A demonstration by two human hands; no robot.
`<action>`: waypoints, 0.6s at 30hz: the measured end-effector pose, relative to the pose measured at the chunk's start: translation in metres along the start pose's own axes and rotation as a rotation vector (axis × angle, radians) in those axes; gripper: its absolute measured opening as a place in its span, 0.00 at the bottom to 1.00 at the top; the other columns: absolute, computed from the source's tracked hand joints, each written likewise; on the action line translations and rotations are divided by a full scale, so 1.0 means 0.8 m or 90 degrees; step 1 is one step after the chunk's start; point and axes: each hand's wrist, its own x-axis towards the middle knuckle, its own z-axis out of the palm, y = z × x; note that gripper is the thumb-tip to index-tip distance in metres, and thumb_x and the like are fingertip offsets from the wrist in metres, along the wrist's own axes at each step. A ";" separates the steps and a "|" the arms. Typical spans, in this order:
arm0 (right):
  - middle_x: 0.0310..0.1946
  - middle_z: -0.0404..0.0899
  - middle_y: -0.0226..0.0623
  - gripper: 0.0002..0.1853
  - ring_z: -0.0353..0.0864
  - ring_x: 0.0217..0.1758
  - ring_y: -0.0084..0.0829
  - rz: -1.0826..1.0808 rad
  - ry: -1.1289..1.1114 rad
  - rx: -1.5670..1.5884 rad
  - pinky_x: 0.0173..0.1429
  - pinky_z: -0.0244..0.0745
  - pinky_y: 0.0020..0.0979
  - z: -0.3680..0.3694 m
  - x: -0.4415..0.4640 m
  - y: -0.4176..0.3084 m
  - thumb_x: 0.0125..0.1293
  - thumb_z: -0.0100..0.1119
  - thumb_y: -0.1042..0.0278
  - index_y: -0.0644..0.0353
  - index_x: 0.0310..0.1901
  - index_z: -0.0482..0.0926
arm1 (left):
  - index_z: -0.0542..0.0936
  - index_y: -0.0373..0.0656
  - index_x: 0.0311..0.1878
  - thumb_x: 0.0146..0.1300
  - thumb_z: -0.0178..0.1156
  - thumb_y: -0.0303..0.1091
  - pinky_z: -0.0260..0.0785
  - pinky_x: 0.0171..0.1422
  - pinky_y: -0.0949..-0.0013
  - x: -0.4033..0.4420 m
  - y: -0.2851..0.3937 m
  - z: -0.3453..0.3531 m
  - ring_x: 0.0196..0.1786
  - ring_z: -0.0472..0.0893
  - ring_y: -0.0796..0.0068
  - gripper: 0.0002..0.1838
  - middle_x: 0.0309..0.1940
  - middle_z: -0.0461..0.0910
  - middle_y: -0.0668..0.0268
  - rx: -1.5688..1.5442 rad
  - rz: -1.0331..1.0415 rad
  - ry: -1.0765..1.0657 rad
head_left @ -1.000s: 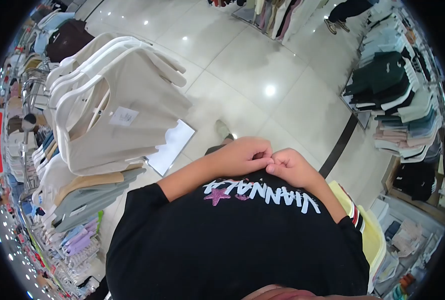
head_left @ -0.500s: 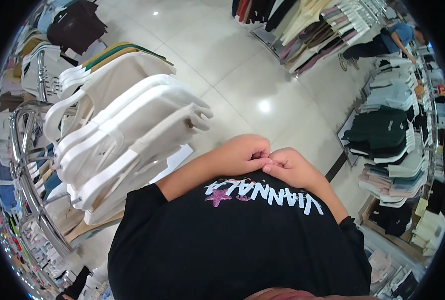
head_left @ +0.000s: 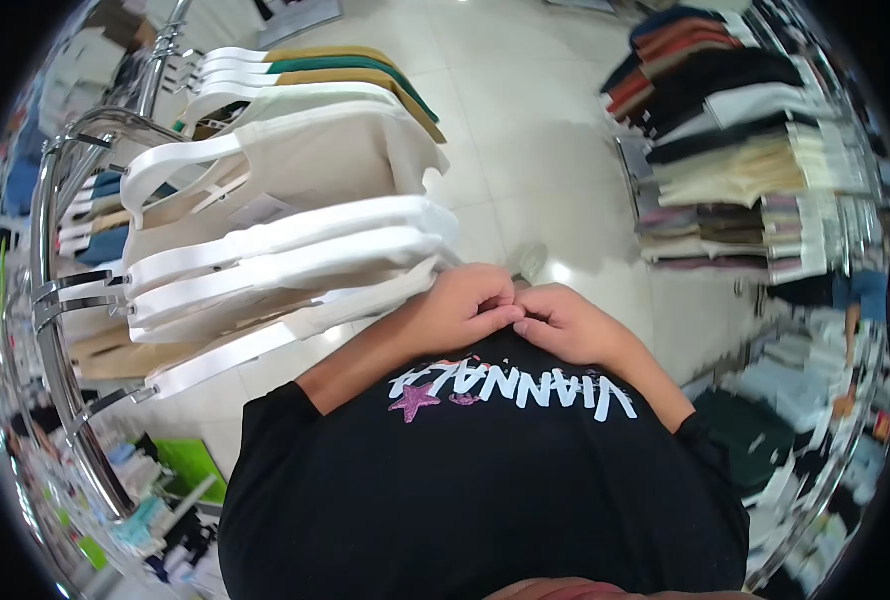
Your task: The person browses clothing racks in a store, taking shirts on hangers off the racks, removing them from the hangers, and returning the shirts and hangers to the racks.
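Black fabric T-shirt (head_left: 485,480), white lettering and pink star on chest, worn on the torso, just below the hands. Left hand (head_left: 473,305) and right hand (head_left: 570,325) meet, fingers curled narrow; cannot tell whether they pinch anything. Left side: beige fabric garment (head_left: 335,150) on chrome metal rack (head_left: 92,440). Beyond: pale glossy tiled floor (head_left: 555,150); far right, cream hanging clothes (head_left: 730,170).

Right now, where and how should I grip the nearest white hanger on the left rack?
Probably best on the sloping arm of the nearest white hanger, close to the metal rack, coming from the near side: that stretch shows bare, nothing hangs in front, and other white hangers sit behind it.
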 end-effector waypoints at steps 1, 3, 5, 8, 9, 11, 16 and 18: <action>0.28 0.78 0.39 0.08 0.74 0.31 0.31 -0.011 -0.024 -0.006 0.41 0.72 0.34 -0.022 0.012 0.004 0.73 0.58 0.69 0.65 0.37 0.79 | 0.75 0.40 0.34 0.69 0.67 0.35 0.67 0.39 0.63 0.014 -0.002 -0.002 0.34 0.74 0.64 0.12 0.30 0.76 0.62 0.016 -0.009 0.022; 0.30 0.81 0.42 0.10 0.76 0.33 0.34 -0.001 -0.084 -0.051 0.43 0.74 0.34 -0.070 0.030 0.012 0.74 0.56 0.66 0.66 0.39 0.79 | 0.76 0.40 0.35 0.69 0.66 0.36 0.68 0.40 0.60 0.047 0.002 -0.002 0.35 0.76 0.60 0.12 0.31 0.77 0.59 0.025 -0.064 0.070; 0.30 0.81 0.43 0.10 0.77 0.34 0.35 -0.020 -0.103 -0.053 0.44 0.74 0.35 -0.121 0.040 0.016 0.73 0.56 0.66 0.66 0.39 0.80 | 0.78 0.39 0.35 0.70 0.65 0.37 0.69 0.42 0.57 0.087 0.007 0.004 0.37 0.78 0.56 0.12 0.32 0.78 0.56 0.030 -0.121 0.110; 0.30 0.81 0.44 0.10 0.79 0.34 0.37 -0.037 -0.109 -0.049 0.44 0.75 0.35 -0.200 0.054 0.020 0.72 0.56 0.67 0.66 0.38 0.80 | 0.78 0.39 0.36 0.71 0.64 0.37 0.70 0.44 0.54 0.160 0.013 0.006 0.39 0.78 0.50 0.11 0.32 0.79 0.56 0.084 -0.103 0.162; 0.30 0.82 0.45 0.09 0.80 0.34 0.37 -0.023 -0.115 -0.045 0.44 0.75 0.36 -0.224 0.052 0.024 0.71 0.56 0.68 0.66 0.37 0.80 | 0.78 0.39 0.36 0.71 0.64 0.37 0.70 0.44 0.54 0.184 0.015 0.009 0.39 0.78 0.50 0.11 0.32 0.79 0.56 0.087 -0.107 0.168; 0.29 0.81 0.44 0.09 0.80 0.33 0.37 -0.032 -0.116 -0.051 0.44 0.75 0.36 -0.271 0.055 0.042 0.71 0.55 0.69 0.66 0.36 0.80 | 0.78 0.39 0.36 0.70 0.64 0.39 0.71 0.46 0.52 0.232 0.015 0.011 0.40 0.79 0.48 0.12 0.33 0.80 0.55 0.188 -0.101 0.154; 0.28 0.81 0.43 0.10 0.80 0.33 0.36 -0.026 -0.109 -0.034 0.44 0.76 0.36 -0.355 0.060 0.058 0.72 0.54 0.70 0.66 0.35 0.80 | 0.79 0.40 0.38 0.71 0.62 0.39 0.71 0.49 0.52 0.317 0.017 0.010 0.43 0.79 0.50 0.12 0.34 0.80 0.56 0.225 -0.119 0.130; 0.30 0.83 0.42 0.10 0.80 0.34 0.34 -0.006 -0.130 -0.045 0.45 0.75 0.35 -0.382 0.066 0.056 0.74 0.55 0.70 0.66 0.36 0.81 | 0.79 0.40 0.38 0.71 0.62 0.40 0.71 0.50 0.52 0.343 0.016 0.002 0.43 0.79 0.51 0.12 0.34 0.80 0.57 0.232 -0.116 0.131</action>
